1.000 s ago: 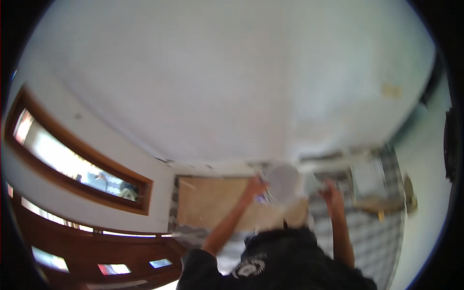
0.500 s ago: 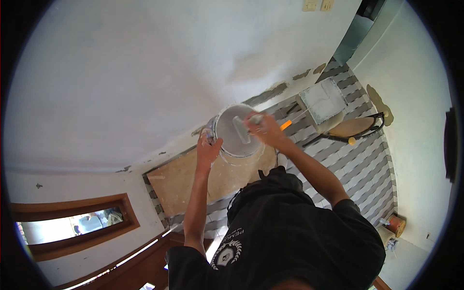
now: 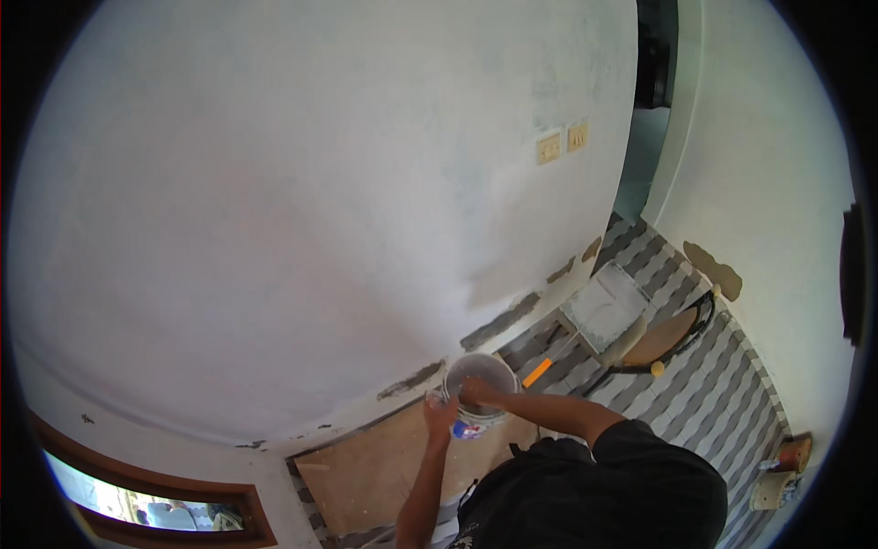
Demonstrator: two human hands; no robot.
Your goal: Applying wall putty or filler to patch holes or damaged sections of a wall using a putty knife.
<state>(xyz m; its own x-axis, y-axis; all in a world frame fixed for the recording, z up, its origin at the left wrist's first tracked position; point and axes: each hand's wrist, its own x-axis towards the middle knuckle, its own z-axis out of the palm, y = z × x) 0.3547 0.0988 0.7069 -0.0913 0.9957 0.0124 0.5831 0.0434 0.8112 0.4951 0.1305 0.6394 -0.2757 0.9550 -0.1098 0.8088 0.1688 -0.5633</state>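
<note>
A grey-white bucket with a blue label low on its side is in front of me above a tan board on the floor. My left hand grips the bucket's left rim. My right hand is down inside the bucket with its fingers closed; what it holds is too dark and hidden to name. The white wall beyond the bucket has grey bare patches along its foot.
To the right stand a paint-stained square stool or container and a black-framed tan chair, near an orange-handled tool. A narrow opening is at the back right. A brown-framed window is at lower left.
My view has swung up the wall, so the bucket appears lower. My right hand, which held a flat white-grey tool over the bucket, has gone down inside it.
</note>
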